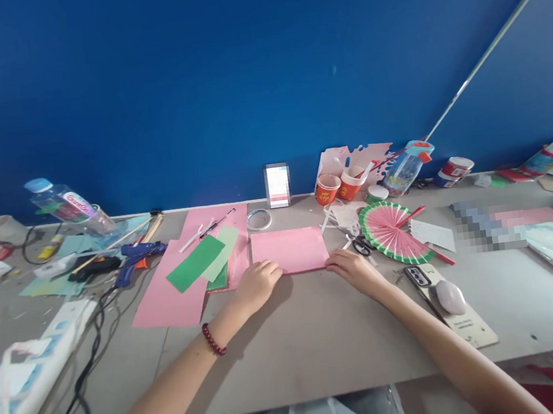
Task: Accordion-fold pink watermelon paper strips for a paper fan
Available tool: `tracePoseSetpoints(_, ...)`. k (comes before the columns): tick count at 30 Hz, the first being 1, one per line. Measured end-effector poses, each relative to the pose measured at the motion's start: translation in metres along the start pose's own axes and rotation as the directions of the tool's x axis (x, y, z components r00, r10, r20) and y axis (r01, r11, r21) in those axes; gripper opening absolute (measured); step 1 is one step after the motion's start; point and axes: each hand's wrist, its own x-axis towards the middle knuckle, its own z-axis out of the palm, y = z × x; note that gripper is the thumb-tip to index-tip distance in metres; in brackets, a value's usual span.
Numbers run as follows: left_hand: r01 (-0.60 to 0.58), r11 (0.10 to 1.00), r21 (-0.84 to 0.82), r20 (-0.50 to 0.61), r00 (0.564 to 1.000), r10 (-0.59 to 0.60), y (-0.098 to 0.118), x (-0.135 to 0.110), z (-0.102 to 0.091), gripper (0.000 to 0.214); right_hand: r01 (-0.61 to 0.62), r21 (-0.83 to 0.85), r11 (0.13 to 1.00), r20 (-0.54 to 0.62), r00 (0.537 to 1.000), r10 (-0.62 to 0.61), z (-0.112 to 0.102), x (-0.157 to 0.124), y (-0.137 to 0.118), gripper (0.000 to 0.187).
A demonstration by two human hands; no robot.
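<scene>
A pink paper sheet (289, 248) lies flat on the grey table (312, 337) in front of me. My left hand (257, 283) pinches its near left corner with curled fingers. My right hand (352, 269) grips its near right corner the same way. A red bead bracelet (213, 339) sits on my left wrist. Left of the sheet lie a larger pink sheet (167, 301) and green paper strips (196, 262).
A watermelon paper fan (390, 232), scissors (360, 245), a phone (421, 278) and orange paper cups (339, 187) are to the right. A tape ring (258, 219) lies behind the sheet. A blue glue gun (136, 256), cables and a power strip (47, 352) crowd the left.
</scene>
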Motion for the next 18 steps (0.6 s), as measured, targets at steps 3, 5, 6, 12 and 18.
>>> tracePoseSetpoints(3,0.039,0.997,-0.059,-0.035,0.999,-0.041,-0.002,-0.003,0.002,0.026,-0.025,0.016,1.000,0.004,1.000,0.025,0.000,0.000,0.001,0.020)
tracePoseSetpoints(5,0.054,0.994,-0.099,-0.057,0.997,-0.060,-0.002,-0.003,0.002,0.027,-0.058,0.054,0.997,-0.001,0.998,0.058,0.001,0.001,0.002,0.020)
tracePoseSetpoints(6,0.060,0.991,-0.120,-0.064,0.996,-0.068,-0.003,-0.002,0.002,0.028,-0.078,0.078,0.994,-0.004,0.997,0.079,0.002,0.001,0.003,0.020)
tracePoseSetpoints(12,0.082,0.965,-0.250,-0.057,0.993,-0.099,-0.006,0.004,-0.005,0.026,-0.239,0.181,0.954,0.007,0.970,0.242,0.005,0.009,0.006,0.019)
tracePoseSetpoints(18,0.155,0.914,-0.375,0.047,0.988,-0.149,-0.014,0.013,-0.012,0.026,-0.393,0.162,0.905,0.090,0.920,0.383,0.002,0.016,0.010,0.019)
